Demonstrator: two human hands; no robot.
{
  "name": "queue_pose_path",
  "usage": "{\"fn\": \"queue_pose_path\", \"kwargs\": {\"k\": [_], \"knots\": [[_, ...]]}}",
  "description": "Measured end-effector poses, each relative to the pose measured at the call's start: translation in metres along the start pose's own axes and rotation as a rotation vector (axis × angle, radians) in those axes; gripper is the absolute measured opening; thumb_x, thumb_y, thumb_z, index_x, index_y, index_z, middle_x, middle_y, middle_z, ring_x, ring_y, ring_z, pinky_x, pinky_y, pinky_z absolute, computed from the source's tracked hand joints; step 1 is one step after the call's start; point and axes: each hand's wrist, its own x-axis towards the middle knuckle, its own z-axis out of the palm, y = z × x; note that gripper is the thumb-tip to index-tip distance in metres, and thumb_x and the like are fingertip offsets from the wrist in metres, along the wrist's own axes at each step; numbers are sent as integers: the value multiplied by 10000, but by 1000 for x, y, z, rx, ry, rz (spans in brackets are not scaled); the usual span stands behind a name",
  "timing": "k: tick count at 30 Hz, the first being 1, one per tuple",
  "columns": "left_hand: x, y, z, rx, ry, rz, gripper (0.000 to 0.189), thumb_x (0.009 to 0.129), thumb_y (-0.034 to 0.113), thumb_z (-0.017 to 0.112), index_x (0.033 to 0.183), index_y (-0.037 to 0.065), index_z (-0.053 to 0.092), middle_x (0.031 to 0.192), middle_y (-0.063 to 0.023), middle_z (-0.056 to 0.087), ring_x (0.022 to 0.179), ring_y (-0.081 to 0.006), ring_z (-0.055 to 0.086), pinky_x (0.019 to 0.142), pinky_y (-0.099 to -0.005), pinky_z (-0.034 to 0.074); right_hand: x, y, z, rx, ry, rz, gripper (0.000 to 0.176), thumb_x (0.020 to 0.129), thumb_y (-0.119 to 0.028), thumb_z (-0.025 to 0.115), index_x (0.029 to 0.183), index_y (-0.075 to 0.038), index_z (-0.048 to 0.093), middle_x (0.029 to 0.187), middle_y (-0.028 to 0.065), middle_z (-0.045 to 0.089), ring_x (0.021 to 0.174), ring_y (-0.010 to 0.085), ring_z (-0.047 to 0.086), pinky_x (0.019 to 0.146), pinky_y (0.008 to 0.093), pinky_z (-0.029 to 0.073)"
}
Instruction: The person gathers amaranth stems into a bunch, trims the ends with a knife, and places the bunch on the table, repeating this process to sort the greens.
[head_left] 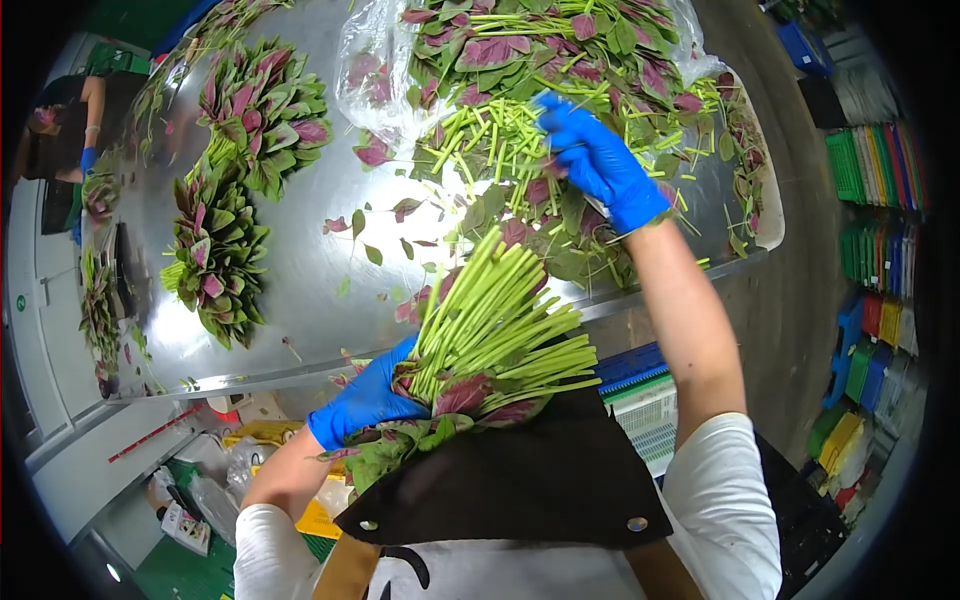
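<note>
My left hand (372,402), in a blue glove, is closed around a thick bunch of leafy greens (497,335) close in front of my apron. Their pale green stems fan up and to the right, and green and purple leaves hang below the glove. My right hand (590,160), also gloved in blue, is over the heap of loose greens (560,60) on the metal table (300,300). Its fingers are curled and blurred at the tips; a small pale sliver shows under the palm, and I cannot tell what it is.
Gathered bunches of greens (265,115) lie on the left of the table, beside another bunch (215,255). A clear plastic bag (375,75) lies beside the heap. At far left is another person's arm (92,105). Colored crates (870,165) stand right, past the table's edge.
</note>
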Motion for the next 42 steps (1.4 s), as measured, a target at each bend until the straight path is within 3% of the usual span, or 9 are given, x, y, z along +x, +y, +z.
{"fn": "queue_pose_path", "kwargs": {"k": [5,7,9,17,20,33,36,40,42], "knots": [[5,4,-2,-9,13,-14,835,679,-48,711,1416,63,335,1358,-58,456,1242,-151,417,1040,-310,335,-6,-45,32,-1297,336,-508,316,790,-312,659,1000,-75,663,767,123,631,715,267,616,682,399,479],[3,4,-4,-11,27,-29,831,678,-58,705,1414,61,338,1354,-59,458,1241,-151,420,1039,-309,339,-22,-73,73,-973,-93,18,248,788,-286,687,951,-100,676,828,87,640,837,286,597,756,380,470],[7,3,-7,-18,29,-60,828,675,-67,705,1409,59,345,1348,-60,463,1237,-153,426,1034,-309,348,-38,-21,103,-1177,-8,-616,248,798,-335,672,829,-90,702,835,85,654,773,268,611,743,368,477],[2,-1,-13,-70,138,-142,796,666,-60,736,1374,57,393,1288,-40,511,1183,-128,465,978,-287,404,-9,-30,40,642,117,88,246,845,-228,586,952,-8,609,873,70,633,845,167,625,771,325,495],[3,-3,-14,9,167,-79,792,650,-104,704,1366,49,401,1253,-31,529,1145,-122,479,942,-280,419,-26,-38,42,-1716,-87,82,249,834,-260,631,987,-65,602,867,37,635,832,157,626,713,324,495],[8,0,-19,-92,131,-182,727,664,-79,717,1326,32,439,1241,-33,542,1132,-121,494,982,-281,382,-62,-49,36,427,256,40,174,870,-155,594,978,-26,633,893,52,641,722,156,631,647,302,510],[11,-7,-27,-16,119,-102,733,660,-66,736,1322,24,433,1249,-54,536,1134,-142,512,975,-290,405,-65,-45,22,-1498,303,-275,240,877,-266,587,944,-47,659,783,70,659,685,179,626,605,320,501],[5,-43,-38,-162,221,-24,717,692,-81,724,1332,28,421,1242,-77,550,1120,-169,541,978,-331,435,-87,-40,70,-197,74,-50,199,804,-296,646,827,-101,680,803,89,659,708,305,616,618,396,485],[0,-31,-25,-241,330,-32,724,696,-83,725,1338,25,408,1258,-89,536,1121,-179,543,978,-343,443,-85,-34,91,-1043,-164,60,190,779,-245,658,827,-64,687,782,107,667,772,297,637,737,409,492]]}}
